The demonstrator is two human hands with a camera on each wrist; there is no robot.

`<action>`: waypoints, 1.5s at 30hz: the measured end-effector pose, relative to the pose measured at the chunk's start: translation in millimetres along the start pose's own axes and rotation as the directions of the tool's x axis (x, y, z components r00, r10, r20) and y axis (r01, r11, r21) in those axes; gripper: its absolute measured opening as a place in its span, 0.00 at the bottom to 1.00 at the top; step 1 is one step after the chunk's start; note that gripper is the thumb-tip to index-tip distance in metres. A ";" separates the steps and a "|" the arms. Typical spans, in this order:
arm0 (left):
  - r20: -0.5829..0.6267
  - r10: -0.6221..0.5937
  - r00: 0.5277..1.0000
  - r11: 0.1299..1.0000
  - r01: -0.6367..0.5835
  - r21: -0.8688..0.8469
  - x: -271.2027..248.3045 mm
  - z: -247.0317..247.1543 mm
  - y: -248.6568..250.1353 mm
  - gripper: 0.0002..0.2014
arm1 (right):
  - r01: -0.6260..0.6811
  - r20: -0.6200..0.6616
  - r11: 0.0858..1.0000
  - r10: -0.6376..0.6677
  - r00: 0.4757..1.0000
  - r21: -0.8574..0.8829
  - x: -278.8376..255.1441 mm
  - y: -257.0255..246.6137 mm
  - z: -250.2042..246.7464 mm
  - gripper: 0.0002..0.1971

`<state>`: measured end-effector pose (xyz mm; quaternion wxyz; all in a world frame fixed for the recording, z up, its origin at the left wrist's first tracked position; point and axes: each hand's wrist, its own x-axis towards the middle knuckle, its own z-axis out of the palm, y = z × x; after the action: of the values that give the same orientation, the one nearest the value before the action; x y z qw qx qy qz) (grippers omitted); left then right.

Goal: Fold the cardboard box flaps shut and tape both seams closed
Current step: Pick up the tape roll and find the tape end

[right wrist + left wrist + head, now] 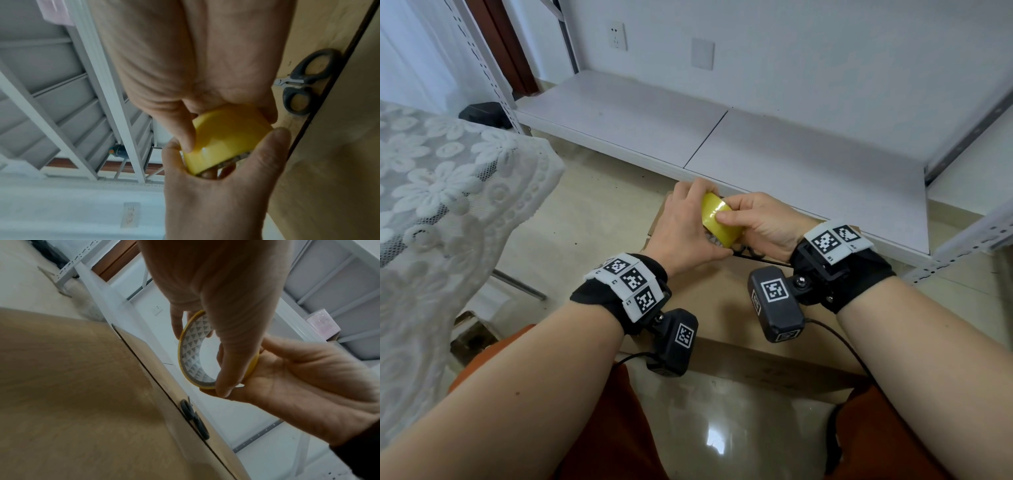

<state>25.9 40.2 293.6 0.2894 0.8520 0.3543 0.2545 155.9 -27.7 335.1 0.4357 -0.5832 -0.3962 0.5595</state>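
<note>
A glossy tiled floor (599, 219) lies before a low white shelf (774, 150). A yellow tape roll (719, 219) is gripped by the left hand (685, 226), fingers curled round its rim, and pinched by the right hand (760, 219) from 3 o'clock. Beneath lies the cardboard box (722, 301), flaps folded flat; scissors (304, 82) rest on it at 6 o'clock of the roll.

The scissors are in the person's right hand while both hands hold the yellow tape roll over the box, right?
Not quite. The scissors lie on the cardboard box, in nobody's hand, as the right wrist view shows. Both the left hand and the right hand do hold the yellow tape roll.
</note>
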 end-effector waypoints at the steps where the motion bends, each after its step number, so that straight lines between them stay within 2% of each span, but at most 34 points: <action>1: 0.001 0.007 1.000 1.000 -0.007 0.021 -0.4 0.3 0.7 0.39 | -0.002 -0.026 0.999 0.001 1.000 -0.036 -0.3 -1.1 3.0 0.05; 4: 0.009 0.033 0.999 0.996 -0.034 0.079 -1.2 1.7 4.0 0.38 | -0.002 -0.119 0.994 -0.012 0.993 -0.113 1.8 -0.7 8.4 0.08; 9: 0.011 0.023 1.000 0.990 -0.025 0.141 -3.4 3.2 6.1 0.38 | -0.008 -0.128 0.996 -0.003 0.992 -0.091 -0.3 0.4 9.6 0.17; 14: -0.012 -0.014 1.000 0.978 0.016 0.208 -3.2 3.6 7.9 0.38 | -0.011 -0.141 1.000 0.009 0.990 -0.012 0.2 -0.4 13.3 0.14; 19: -0.025 -0.040 0.999 0.980 0.044 0.197 -2.5 3.0 9.6 0.39 | -0.010 -0.126 1.000 0.012 0.992 0.015 0.2 -0.8 12.4 0.13; 26: -0.037 -0.037 0.999 0.983 0.042 0.177 -2.7 1.0 10.2 0.39 | -0.009 -0.043 0.995 0.013 0.999 0.098 -2.5 -1.9 10.9 0.13; 38: -0.024 -0.042 0.999 0.987 0.045 0.153 -1.9 1.3 8.6 0.39 | 0.017 -0.086 0.993 -0.007 0.996 0.116 -3.7 -1.1 13.6 0.15; 42: -0.024 -0.036 0.999 0.989 0.039 0.142 -2.0 -0.1 8.4 0.40 | 0.019 -0.064 0.983 -0.008 0.998 0.183 -4.5 -0.8 12.4 0.09; 45: -0.017 -0.043 0.999 0.990 0.045 0.135 -2.3 0.1 9.1 0.40 | 0.017 -0.102 0.984 0.001 0.995 0.176 -4.5 -2.1 13.1 0.14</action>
<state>28.7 33.2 299.2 0.2342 0.8597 0.3916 0.2296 142.6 -30.5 338.6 0.5074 -0.5685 -0.3246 0.5603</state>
